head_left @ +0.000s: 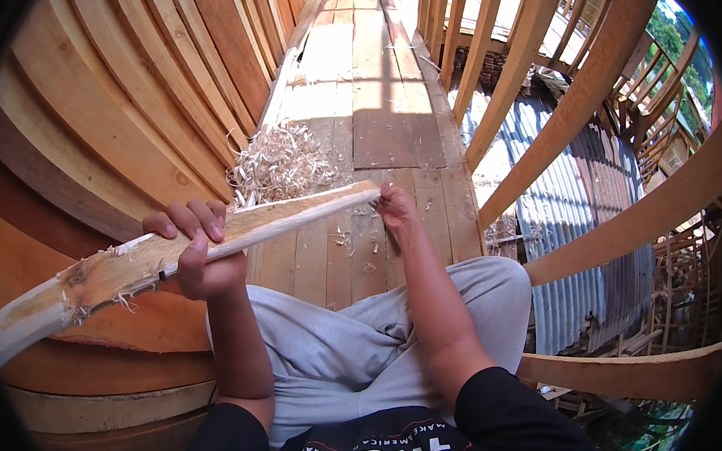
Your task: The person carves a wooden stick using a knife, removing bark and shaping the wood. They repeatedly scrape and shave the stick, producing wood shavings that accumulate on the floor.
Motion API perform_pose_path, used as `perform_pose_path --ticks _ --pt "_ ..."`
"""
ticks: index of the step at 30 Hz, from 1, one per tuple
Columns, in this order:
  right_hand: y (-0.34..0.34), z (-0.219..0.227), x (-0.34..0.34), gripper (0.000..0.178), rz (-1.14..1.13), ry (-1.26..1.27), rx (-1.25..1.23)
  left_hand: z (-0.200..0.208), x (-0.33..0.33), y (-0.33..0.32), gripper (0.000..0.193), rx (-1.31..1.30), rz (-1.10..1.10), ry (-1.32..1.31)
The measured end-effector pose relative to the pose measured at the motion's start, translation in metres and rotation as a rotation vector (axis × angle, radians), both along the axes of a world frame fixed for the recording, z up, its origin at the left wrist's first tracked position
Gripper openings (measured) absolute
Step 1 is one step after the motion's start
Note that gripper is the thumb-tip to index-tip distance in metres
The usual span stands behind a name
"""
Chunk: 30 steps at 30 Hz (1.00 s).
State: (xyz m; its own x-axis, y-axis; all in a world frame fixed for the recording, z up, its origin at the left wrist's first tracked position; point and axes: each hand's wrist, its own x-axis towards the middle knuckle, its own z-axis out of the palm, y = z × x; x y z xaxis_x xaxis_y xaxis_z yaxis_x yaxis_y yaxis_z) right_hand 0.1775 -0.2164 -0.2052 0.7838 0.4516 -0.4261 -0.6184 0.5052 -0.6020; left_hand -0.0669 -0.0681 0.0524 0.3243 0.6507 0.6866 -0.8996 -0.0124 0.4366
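A long, pale piece of wood (pixel 287 213) slants across in front of me, from the lower left up to the middle. Its surface looks rough and shaved, with frayed fibres and a dark knot toward the left part. My left hand (pixel 194 244) wraps around it left of its middle, thumb on the near side. At its far right end, my right hand (pixel 395 207) grips the tip between thumb and fingers. A small dark spot shows on the wood's edge beside my left hand. Part of the wood under the left fingers is hidden.
Curly wood shavings (pixel 286 163) are heaped on the plank floor (pixel 317 264) beyond the wood. A wall of upright boards (pixel 130 87) stands at left. Wooden railing slats (pixel 565 130) line the right, with a corrugated metal roof (pixel 580 231) below. My legs (pixel 330 331) are folded beneath my arms.
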Motion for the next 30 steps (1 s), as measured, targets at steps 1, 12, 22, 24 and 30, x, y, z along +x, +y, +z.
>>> perform_pose_path --ticks 1,12,22,24,30 --pt "-0.001 0.0 -0.001 0.016 0.01 -0.028 0.018 0.003 -0.002 0.002 0.032 0.009 -0.015 -0.013" --pt "-0.016 0.01 -0.003 0.02 0.124 -0.209 -0.015 0.007 -0.003 0.003 0.032 0.044 -0.062 -0.02" --pt "-0.03 0.027 -0.011 0.022 0.656 -0.778 -0.995 -0.014 0.011 0.016 0.033 0.065 -0.095 0.098" --pt "-0.027 0.03 -0.013 0.022 0.818 -0.857 -1.045 -0.009 0.009 0.014 0.033 0.065 -0.089 0.136" --pt "-0.028 0.02 -0.027 0.023 1.083 -0.871 -0.91 0.008 0.011 0.005 0.032 0.099 -0.133 0.244"
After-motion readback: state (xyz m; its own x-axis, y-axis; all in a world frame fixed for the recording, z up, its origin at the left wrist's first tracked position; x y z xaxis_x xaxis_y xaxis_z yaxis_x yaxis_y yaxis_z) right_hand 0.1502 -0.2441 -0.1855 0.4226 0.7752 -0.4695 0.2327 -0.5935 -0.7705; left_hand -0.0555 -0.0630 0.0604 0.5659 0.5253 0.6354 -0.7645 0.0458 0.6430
